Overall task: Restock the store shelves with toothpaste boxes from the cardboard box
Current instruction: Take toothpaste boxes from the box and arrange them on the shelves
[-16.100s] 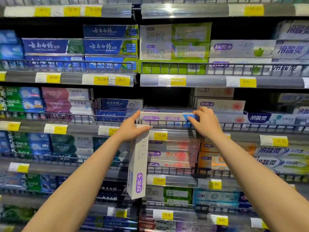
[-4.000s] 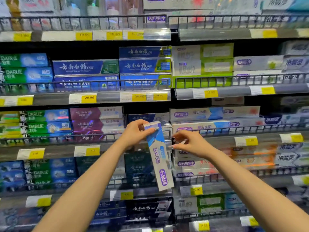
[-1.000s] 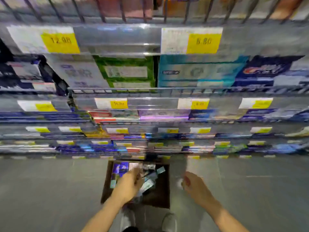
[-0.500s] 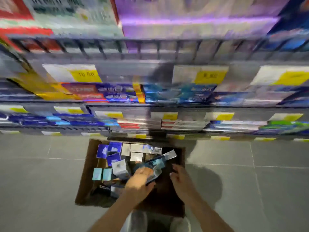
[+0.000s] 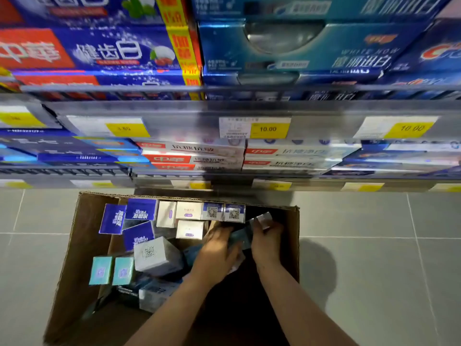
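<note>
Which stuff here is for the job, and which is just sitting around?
For the job:
- cardboard box
- teal toothpaste box in both hands
- left hand
- right hand
- shelves

Just there:
- price tags
- floor tiles

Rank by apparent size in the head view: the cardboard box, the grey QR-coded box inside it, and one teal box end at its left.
1. cardboard box
2. grey QR-coded box
3. teal box end; only its end face shows, so its full size is unsure.

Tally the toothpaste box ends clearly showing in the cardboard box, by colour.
Dark blue square ends: 3
Cream-white square ends: 3
Teal square ends: 2
White QR-code ends: 2
Grey QR-code end: 1
Total: 11
</note>
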